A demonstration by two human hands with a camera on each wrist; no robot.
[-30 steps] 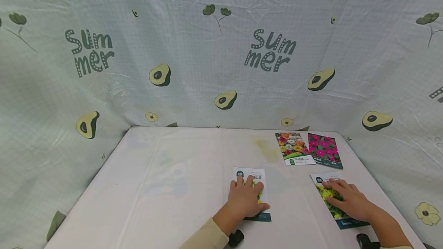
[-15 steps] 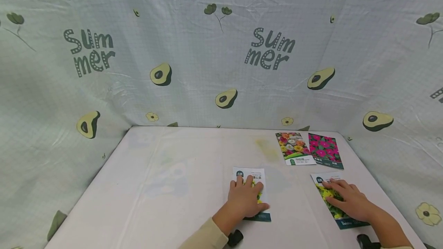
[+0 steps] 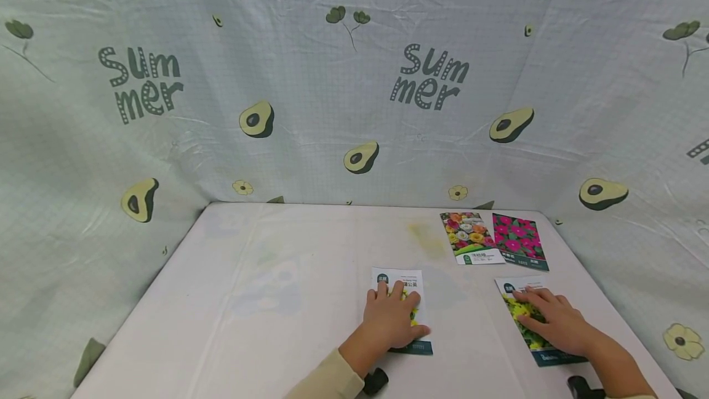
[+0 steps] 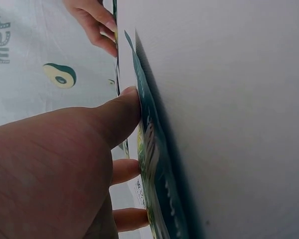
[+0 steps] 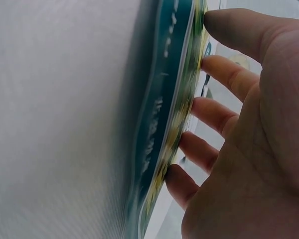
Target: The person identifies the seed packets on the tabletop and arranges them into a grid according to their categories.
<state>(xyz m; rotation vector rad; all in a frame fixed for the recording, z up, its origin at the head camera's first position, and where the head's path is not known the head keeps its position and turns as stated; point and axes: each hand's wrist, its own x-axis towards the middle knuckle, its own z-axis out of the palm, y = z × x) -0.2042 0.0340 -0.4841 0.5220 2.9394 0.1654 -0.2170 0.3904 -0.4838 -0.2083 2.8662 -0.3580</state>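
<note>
In the head view my left hand [image 3: 389, 318] rests on a flower seed packet [image 3: 414, 348] with a white top, yellow flowers and a dark green bottom band. Most of its picture lies under the hand. My right hand [image 3: 559, 323] rests on another yellow-flower seed packet [image 3: 512, 308], which lies at a slant to the right. The left wrist view shows the thumb [image 4: 124, 107] and fingertips touching the packet's face, its lower edge slightly raised. In the right wrist view the spread fingertips press on the other packet [image 5: 162, 124].
Behind the right hand lie two more packets: one with mixed-colour flowers [image 3: 471, 239] and one with pink flowers [image 3: 519, 240], their edges meeting. All lie on a white table [image 3: 266, 337]. A hanging sheet with avocado prints [image 3: 310, 79] surrounds the table's back and sides.
</note>
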